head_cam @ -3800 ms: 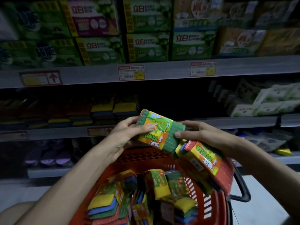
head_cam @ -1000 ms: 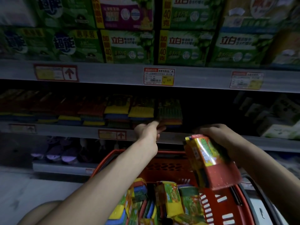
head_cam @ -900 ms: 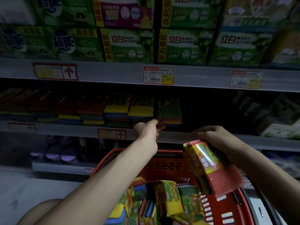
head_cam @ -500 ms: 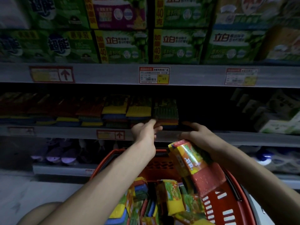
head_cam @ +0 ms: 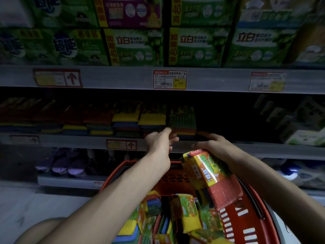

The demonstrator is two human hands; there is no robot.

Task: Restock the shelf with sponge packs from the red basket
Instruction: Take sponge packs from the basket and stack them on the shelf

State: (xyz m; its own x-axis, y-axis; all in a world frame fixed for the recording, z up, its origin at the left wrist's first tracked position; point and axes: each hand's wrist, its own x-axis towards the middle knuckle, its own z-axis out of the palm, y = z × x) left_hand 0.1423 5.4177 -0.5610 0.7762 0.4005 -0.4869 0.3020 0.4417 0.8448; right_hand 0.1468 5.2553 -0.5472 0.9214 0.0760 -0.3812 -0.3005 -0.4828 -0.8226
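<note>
Glistening sponge pack (head_cam: 209, 174): yellow wrapper, red scourer.

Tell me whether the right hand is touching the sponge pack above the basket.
Touching. The head view shows the right hand gripping the top end of the sponge pack, holding it above the red basket.

Glossy film, coarse scourer, matt shelf metal

In the right hand's (head_cam: 216, 146) grip, the sponge pack (head_cam: 207, 171) wore shiny, crinkled plastic film, and its 1 bare red scouring face looked coarse and glittery. Below the grip, the red basket (head_cam: 246, 224) was smooth moulded plastic with a slight sheen. Just behind the grip, the grey shelf edge (head_cam: 263, 150) looked like matt painted metal. Well above the grip, the price tag (head_cam: 169, 79) looked like glossy paper and the boxes (head_cam: 198, 46) like printed card.
</note>
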